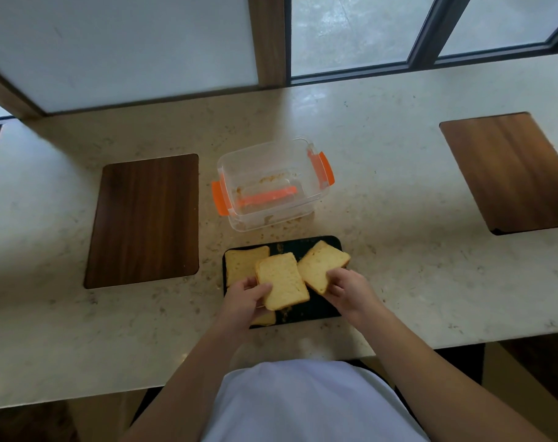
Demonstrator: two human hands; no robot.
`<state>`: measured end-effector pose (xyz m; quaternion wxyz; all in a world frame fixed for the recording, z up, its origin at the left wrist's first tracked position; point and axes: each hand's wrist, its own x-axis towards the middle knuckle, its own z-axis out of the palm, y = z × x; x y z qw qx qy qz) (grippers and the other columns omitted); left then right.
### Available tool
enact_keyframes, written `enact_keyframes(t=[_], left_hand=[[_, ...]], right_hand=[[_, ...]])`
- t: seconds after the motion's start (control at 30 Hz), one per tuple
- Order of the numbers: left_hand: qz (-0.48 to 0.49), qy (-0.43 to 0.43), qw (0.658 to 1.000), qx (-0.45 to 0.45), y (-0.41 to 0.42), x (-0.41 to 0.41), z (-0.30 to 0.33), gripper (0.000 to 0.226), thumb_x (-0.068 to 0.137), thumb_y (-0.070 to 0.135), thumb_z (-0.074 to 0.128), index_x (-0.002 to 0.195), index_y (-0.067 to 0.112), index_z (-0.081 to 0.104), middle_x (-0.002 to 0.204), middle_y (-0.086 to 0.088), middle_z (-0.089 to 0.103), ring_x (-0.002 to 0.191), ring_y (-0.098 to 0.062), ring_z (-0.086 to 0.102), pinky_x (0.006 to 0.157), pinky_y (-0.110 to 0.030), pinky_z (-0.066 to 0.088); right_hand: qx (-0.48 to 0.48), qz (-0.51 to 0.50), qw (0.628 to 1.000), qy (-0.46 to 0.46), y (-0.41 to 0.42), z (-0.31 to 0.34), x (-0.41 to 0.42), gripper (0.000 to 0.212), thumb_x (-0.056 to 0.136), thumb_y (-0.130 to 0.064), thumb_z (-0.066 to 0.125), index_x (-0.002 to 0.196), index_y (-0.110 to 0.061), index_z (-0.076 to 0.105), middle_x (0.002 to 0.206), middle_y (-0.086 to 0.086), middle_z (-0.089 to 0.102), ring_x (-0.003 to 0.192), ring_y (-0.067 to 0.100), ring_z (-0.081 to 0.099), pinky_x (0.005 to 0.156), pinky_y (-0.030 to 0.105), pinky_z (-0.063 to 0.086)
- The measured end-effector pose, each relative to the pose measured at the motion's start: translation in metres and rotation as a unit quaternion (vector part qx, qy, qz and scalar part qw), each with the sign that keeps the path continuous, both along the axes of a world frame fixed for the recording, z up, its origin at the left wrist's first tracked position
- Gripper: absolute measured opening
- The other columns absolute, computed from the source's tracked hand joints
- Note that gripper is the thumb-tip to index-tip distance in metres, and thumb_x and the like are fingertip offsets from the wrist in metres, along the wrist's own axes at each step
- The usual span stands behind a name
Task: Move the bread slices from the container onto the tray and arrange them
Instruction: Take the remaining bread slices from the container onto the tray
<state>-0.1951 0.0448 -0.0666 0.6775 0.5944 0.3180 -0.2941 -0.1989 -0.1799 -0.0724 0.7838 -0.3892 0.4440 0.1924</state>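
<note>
The tabletop (383,186) carries the container (271,183) at 12 o'clock, holding only crumbs, and the black tray (312,309) nearer. All slices are at the tray: one flat at 10 o'clock (244,263), the left hand (244,303) pinching the middle slice (282,282), the right hand (351,290) pinching another (322,266). Best laid flat, edges aligned, without overlap. Another slice (266,319) is mostly hidden under the left grip.

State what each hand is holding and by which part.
The left hand grips the middle bread slice at its near left corner. The right hand holds the right bread slice by its near edge, above the black tray.
</note>
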Motion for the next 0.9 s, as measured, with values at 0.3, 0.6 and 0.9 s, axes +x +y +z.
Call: enact_keyframes(t=[0.3,0.6,0.9], left_hand=[[0.036,-0.010,0.999,-0.008,0.014,0.009,0.009,0.028,0.094,0.009,0.066,0.121,0.005,0.059,0.113,-0.015,0.070,0.092,-0.023,0.071,0.061,-0.027,0.058],[0.048,0.008,0.998,-0.044,0.013,0.015,0.012,0.026,0.094,0.011,0.066,0.120,0.007,0.062,0.102,-0.010,0.074,0.088,-0.023,0.071,0.065,-0.032,0.056],[0.036,0.016,0.998,-0.047,0.010,0.013,0.008,0.032,0.093,0.012,0.067,0.124,0.007,0.058,0.110,-0.014,0.072,0.091,-0.024,0.071,0.068,-0.034,0.057]], right_hand=[[-0.100,-0.008,0.995,0.026,0.017,-0.002,0.003,0.015,0.095,-0.017,0.067,0.109,-0.019,0.065,0.112,0.009,0.070,0.102,0.021,0.067,0.068,0.028,0.052],[0.004,-0.122,0.991,0.050,0.025,-0.004,0.002,0.016,0.094,-0.006,0.066,0.110,-0.005,0.062,0.121,0.019,0.064,0.104,0.029,0.066,0.070,0.033,0.057],[0.024,-0.096,0.991,0.088,0.022,0.002,0.007,0.030,0.099,-0.005,0.060,0.127,0.002,0.053,0.129,0.028,0.061,0.113,0.035,0.063,0.086,0.041,0.056]])
